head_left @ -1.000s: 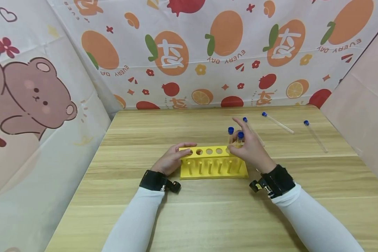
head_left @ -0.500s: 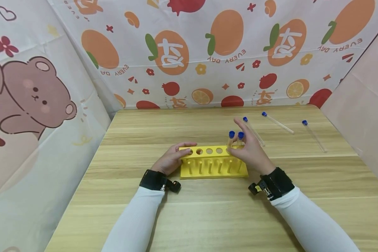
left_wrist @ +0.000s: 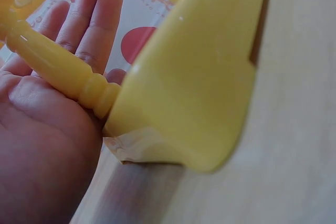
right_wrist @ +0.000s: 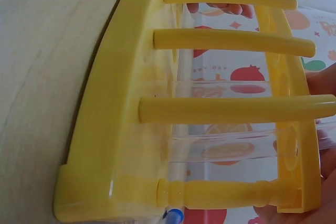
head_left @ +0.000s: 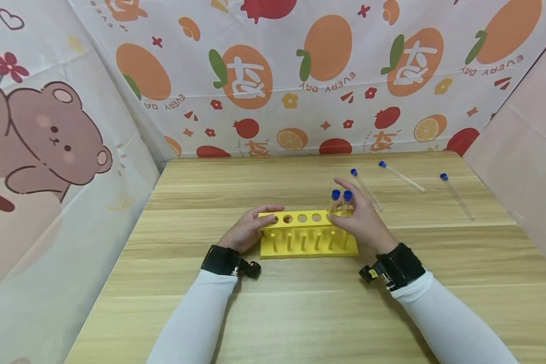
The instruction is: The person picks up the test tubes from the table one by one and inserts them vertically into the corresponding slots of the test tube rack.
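Observation:
A yellow test tube rack (head_left: pixel 309 253) stands upright on the table, with a row of round holes along its top. My left hand (head_left: pixel 246 231) holds its left end, thumb over the top bar and the other fingers behind; those fingers (left_wrist: pixel 100 30) stretch out straight in the left wrist view. At the rack's right end, my right hand (head_left: pixel 366 222) pinches a clear blue-capped test tube (head_left: pixel 333 205) in the second hole from the right. Beside it a second blue-capped test tube (head_left: pixel 348 196) stands in the end hole. Both clear tubes reach down behind the pegs (right_wrist: pixel 236 109) in the right wrist view.
Behind and right of the rack lie three more blue-capped tubes: one near the right hand (head_left: pixel 367 191), one farther back (head_left: pixel 402 177), one at far right (head_left: pixel 457 197). A printed cloth (head_left: pixel 264 126) hangs along the table's back edge.
The pinched tube has sunk lower into its hole, its cap now level with its neighbour's. My right index finger has come down slightly. The left hand and rack have stayed put.

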Motion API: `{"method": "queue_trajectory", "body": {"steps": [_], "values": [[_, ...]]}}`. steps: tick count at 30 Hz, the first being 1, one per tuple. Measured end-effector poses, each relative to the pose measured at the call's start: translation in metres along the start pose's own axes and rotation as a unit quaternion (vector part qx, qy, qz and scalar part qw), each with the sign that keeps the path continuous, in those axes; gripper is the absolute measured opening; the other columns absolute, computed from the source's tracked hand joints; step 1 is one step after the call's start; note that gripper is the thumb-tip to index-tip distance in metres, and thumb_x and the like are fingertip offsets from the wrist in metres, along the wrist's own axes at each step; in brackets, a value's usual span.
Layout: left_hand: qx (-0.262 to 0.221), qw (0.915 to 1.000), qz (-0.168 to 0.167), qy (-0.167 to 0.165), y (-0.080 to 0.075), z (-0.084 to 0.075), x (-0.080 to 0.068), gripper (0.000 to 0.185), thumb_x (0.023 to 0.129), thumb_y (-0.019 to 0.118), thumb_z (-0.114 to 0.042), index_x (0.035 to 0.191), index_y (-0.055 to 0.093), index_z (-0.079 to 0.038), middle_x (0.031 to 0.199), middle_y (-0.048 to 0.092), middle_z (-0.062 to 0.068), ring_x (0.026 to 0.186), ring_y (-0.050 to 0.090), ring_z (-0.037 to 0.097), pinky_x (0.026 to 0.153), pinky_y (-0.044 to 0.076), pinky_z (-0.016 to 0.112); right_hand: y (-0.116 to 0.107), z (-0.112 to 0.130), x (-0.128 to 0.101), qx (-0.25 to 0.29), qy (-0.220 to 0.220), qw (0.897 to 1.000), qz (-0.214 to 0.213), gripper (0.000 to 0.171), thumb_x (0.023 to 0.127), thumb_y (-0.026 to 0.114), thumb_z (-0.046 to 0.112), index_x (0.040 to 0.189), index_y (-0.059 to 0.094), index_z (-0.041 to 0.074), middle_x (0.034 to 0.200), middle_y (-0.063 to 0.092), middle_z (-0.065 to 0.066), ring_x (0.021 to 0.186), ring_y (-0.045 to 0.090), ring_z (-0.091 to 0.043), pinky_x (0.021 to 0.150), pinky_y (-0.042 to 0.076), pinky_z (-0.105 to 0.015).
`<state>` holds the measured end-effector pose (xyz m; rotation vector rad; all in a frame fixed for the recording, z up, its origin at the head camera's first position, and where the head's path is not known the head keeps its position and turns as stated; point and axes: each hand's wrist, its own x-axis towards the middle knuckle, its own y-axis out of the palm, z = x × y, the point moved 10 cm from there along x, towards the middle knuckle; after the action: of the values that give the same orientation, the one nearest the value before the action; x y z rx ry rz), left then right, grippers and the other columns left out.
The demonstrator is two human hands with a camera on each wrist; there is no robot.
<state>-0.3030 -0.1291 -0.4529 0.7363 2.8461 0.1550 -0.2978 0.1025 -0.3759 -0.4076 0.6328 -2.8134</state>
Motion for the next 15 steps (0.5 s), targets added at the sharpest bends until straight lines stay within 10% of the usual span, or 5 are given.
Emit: {"method": "queue_trajectory", "body": {"steps": [15], "values": [[0.001, 1.0000, -0.004, 0.005, -0.0008, -0.0001, 0.0004, 0.052, 0.097, 0.057, -0.023, 0.143, 0.045, -0.001, 0.151, 0.043, 0.009, 0.138, 0.032, 0.028, 0.115, 0.014, 0.058, -0.0001, 0.0000, -0.0010, 0.002, -0.009, 1.000, 0.010, 0.086, 0.082, 0.078, 0.011, 0.152, 0.031, 0.030, 0.103, 0.061, -0.006, 0.103, 0.056, -0.026, 0.058, 0.051, -0.023]]}}
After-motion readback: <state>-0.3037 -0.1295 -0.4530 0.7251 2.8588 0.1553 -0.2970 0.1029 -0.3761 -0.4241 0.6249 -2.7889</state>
